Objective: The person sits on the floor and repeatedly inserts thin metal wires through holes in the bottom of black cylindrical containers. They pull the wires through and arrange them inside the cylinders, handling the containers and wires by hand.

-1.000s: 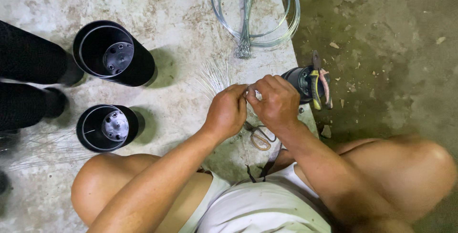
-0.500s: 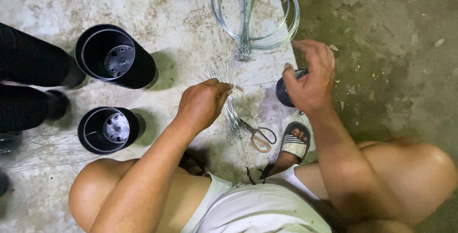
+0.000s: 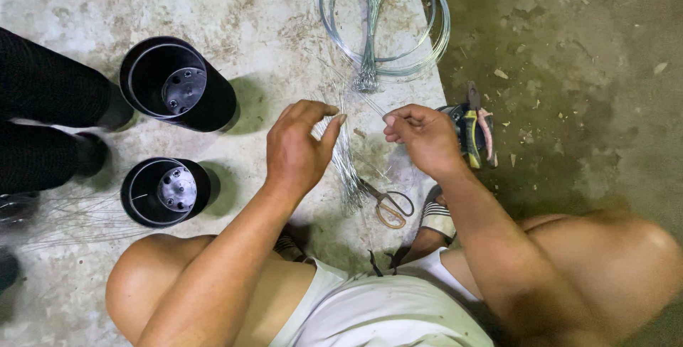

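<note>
Hands: left hand (image 3: 299,151), right hand (image 3: 425,139); two black pots (image 3: 178,84).

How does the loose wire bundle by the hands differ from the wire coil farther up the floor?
The wire bundle is a sheaf of thin, straight cut lengths fanned out loosely; the wire coil is wound into a neat round ring. The bundle sits under the left hand; the coil lies untouched. Both are shiny silver metal wire on the concrete floor.

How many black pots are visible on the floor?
2. The upper black pot stands at the left; the lower black pot stands just below it, beside the person's knee. More may lie beyond the frame.
</note>
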